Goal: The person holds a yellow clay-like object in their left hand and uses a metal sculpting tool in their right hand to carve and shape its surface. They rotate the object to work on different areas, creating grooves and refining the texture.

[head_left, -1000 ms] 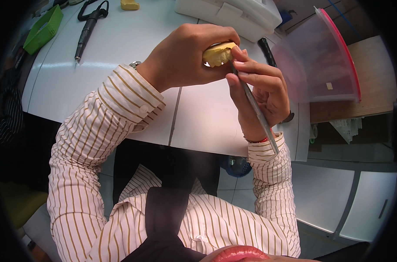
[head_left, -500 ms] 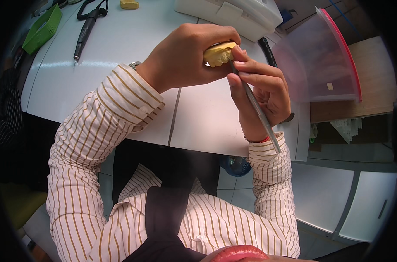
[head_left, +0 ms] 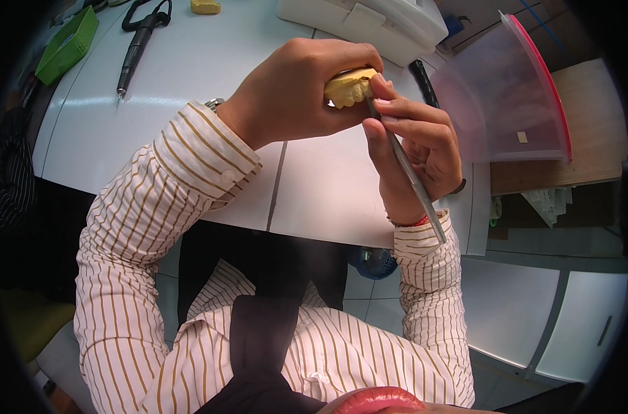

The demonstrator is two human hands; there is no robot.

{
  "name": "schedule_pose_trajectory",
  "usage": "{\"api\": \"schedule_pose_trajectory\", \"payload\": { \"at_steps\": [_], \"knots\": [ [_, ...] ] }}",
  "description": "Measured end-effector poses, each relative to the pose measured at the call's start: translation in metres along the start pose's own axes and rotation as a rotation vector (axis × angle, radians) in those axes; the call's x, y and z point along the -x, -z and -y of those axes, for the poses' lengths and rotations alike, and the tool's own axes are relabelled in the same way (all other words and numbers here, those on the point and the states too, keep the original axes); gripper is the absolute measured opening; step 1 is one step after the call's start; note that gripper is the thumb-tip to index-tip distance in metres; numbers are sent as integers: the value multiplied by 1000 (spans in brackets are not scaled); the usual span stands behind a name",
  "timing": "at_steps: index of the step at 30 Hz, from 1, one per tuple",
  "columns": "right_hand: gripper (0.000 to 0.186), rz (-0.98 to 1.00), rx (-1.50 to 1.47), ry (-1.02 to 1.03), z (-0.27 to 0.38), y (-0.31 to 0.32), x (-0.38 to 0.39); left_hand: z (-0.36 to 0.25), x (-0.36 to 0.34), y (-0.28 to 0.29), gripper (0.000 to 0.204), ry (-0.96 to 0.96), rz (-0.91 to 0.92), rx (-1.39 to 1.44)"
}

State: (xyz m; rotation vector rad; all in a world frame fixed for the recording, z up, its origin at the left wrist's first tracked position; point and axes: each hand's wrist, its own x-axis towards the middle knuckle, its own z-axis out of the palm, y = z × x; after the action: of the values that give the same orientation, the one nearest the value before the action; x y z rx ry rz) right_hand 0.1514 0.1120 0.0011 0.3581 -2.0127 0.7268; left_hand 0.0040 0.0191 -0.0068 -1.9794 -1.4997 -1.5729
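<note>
My left hand (head_left: 307, 83) is closed around a yellow plaster dental model (head_left: 348, 88), held above the table with its row of teeth facing me. Pinched between the thumb and fingers of my right hand (head_left: 424, 138) is a slim metal carving tool (head_left: 416, 185). Its upper end meets the right side of the model, where my fingertips partly hide the tip. The tool's other end slants down toward my right wrist. One right fingertip rests at the model's edge.
On the white table (head_left: 327, 186) lie a black handpiece (head_left: 138, 52), another yellow plaster piece (head_left: 205, 7) and a black-handled tool (head_left: 423, 81). A green basket (head_left: 66, 47) stands at far left. Behind are a white case (head_left: 362, 27) and a clear bin with red rim (head_left: 500, 96).
Both hands, with the model and the tool, have shifted very slightly down and to the right. The grips look the same.
</note>
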Motion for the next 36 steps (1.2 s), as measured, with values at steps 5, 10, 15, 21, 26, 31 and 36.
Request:
{"api": "schedule_pose_trajectory", "payload": {
  "at_steps": [5,10,15,21,26,31,36],
  "knots": [
    [19,9,10,6,1,0,0,0,0,0,23,2,-2,8],
    [18,8,25,24,0,0,-1,-1,-1,1,24,-26,-13,-21],
    [21,-2,-34,7,-2,0,0,1,-1,0,25,-77,-36,-39],
    [23,5,-182,-98,3,5,0,-5,-3,1,25,-56,-18,-19],
    [14,-161,-244,-133,-3,1,0,0,2,-7,24,97,24,90],
    [12,-295,-436,-306,-9,8,-1,11,11,-14,25,359,71,277],
    [12,-397,-535,-514,-9,8,-4,8,9,-18,32,590,130,703]
  ]
}}
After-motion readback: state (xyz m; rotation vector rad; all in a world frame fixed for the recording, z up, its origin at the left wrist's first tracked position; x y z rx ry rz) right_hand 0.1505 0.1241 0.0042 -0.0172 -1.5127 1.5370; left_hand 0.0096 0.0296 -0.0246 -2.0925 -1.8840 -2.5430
